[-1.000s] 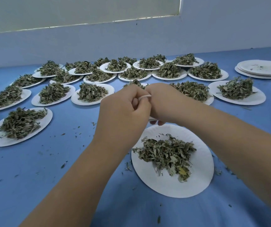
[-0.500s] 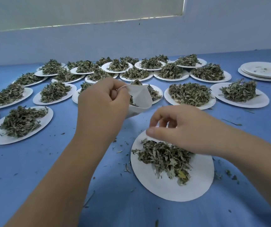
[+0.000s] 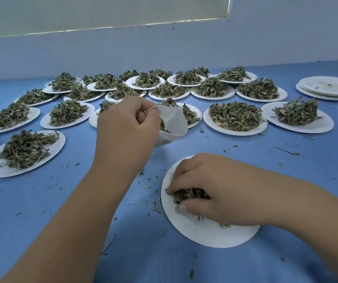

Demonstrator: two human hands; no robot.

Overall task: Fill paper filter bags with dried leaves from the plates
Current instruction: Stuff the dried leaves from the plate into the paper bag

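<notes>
My left hand (image 3: 126,127) pinches the rim of a white paper filter bag (image 3: 173,124) and holds it in the air, mouth open to the right, with some dried leaves inside. On the near white paper plate (image 3: 202,231) my right hand (image 3: 209,190) curls around a clump of dried leaves (image 3: 188,195). That hand hides most of the plate's leaf pile.
Several white plates heaped with dried leaves (image 3: 235,117) spread across the blue table (image 3: 62,211) from far left to right. A stack of empty plates (image 3: 327,87) stands at the far right. Leaf crumbs lie scattered around the near plate. A pale wall rises behind.
Both hands were together at the bag; my right hand then dropped onto the near plate and closed on leaves. My left hand has kept the bag raised, its mouth now open.
</notes>
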